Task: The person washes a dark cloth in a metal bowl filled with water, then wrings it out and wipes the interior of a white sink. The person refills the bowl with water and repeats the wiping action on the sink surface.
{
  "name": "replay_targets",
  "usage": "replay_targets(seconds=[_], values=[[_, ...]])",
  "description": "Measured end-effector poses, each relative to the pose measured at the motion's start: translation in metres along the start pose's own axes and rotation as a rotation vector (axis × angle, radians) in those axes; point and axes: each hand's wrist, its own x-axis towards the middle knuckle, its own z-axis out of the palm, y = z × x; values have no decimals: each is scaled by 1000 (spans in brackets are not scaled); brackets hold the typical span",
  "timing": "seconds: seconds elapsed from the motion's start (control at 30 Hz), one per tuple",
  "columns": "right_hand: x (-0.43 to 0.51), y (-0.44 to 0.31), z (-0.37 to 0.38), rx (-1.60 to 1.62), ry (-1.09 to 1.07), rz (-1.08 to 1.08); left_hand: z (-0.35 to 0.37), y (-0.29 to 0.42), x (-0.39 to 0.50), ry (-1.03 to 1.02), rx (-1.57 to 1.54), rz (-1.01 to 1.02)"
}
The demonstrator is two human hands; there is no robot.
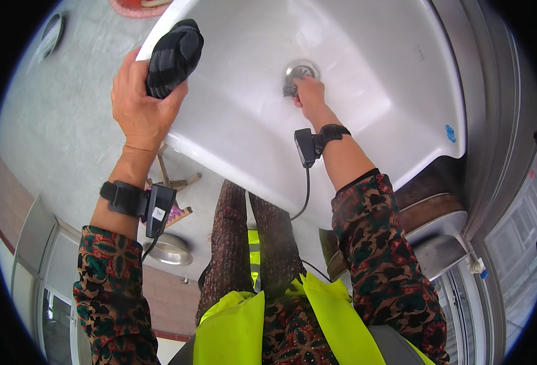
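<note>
My left hand (138, 98) grips a bundled black cloth item with grey stripes (175, 59), perhaps folded socks, at the left rim of a large white sink (250, 114). Inside the basin, my right hand (311, 93) reaches down to the metal drain (304, 68). Its fingers are closed on a grey mesh scrubber (290, 90), which looks like steel wool, at the drain's near edge. The fingers partly cover both the scrubber and the drain. Each wrist wears a strapped black device with a cable.
A blue scrap (450, 133) lies near the sink's right rim. On the floor to the left are a metal basin (165, 249), a wooden-legged stool (179, 214) and a round pan (52, 34). A metal-framed window (515, 237) runs along the right. Part of a red tub (136, 7) shows at top left.
</note>
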Motion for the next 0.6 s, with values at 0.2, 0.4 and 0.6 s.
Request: replay_targets(seconds=[0.2,0.4,0.6], values=[[-3,-28,-41,-1465,-68,-858,-4,-3,-1,32,-36,-17],[-18,-31,-27,-1475,2,-880,-3,-5,-1,38,-32,-18],[-13,-23,6,-1040,163,-464,-3,-4,-1,44,-25,-11]])
